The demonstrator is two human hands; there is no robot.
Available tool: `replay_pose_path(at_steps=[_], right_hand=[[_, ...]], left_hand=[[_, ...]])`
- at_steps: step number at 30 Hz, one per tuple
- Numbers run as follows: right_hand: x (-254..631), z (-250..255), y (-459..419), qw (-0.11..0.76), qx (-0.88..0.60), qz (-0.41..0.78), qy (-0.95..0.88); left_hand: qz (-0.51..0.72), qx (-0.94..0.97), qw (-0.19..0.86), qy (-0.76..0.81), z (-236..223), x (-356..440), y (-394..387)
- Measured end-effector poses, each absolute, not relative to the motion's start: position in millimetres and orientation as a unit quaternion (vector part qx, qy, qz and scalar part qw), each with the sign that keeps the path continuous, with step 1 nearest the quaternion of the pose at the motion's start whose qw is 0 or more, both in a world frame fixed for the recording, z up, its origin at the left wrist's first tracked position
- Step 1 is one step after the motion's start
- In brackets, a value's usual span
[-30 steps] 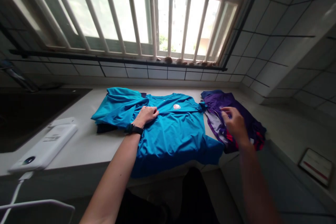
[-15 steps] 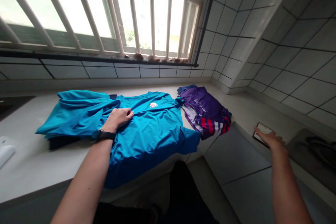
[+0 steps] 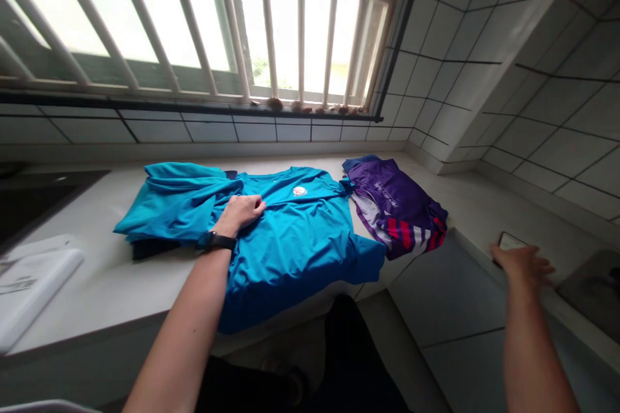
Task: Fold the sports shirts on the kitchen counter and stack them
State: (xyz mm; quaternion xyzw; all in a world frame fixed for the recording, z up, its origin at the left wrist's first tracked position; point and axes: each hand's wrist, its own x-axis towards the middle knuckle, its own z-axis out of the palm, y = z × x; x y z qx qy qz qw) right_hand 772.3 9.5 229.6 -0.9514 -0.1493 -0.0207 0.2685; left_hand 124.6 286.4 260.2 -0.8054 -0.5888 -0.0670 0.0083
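A turquoise-blue T-shirt (image 3: 300,239) with a small round white-and-red logo lies on the white counter, its lower part hanging over the front edge. My left hand (image 3: 242,211), with a black band at the wrist, rests on the shirt, its fingers curled into the fabric. To its left the blue cloth is bunched in folds, with dark fabric underneath. Far to the right, my right hand (image 3: 523,263) is over a phone-like flat object (image 3: 511,242) on the counter. Its thumb and fingers are spread, and it covers most of that object.
A folded purple garment (image 3: 387,190) with red and white stripes lies right of the shirt, by the corner. A white flat box (image 3: 43,290) and a dark recess (image 3: 48,200) are at left. A barred window (image 3: 290,32) stands behind, small round objects along its sill.
The view has turned left, so things appear farther right and more of the white box shows. My left hand stays on the shirt; my right hand's fingers have spread over the phone-like object.
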Motion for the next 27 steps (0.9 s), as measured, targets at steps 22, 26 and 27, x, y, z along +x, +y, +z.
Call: replay_pose_path(at_steps=[22, 26, 27], right_hand=[[418, 276, 310, 0.258, -0.799, 0.094, -0.535], [425, 253, 320, 0.359, -0.758, 0.080, -0.539], [427, 251, 322, 0.393, -0.736, 0.076, -0.546]], left_hand=[[-0.275, -0.586, 0.132, -0.751, 272, 119, 268], [-0.273, -0.472, 0.113, -0.831, 274, 108, 264], [-0.261, -0.474, 0.100, -0.835, 275, 106, 264]])
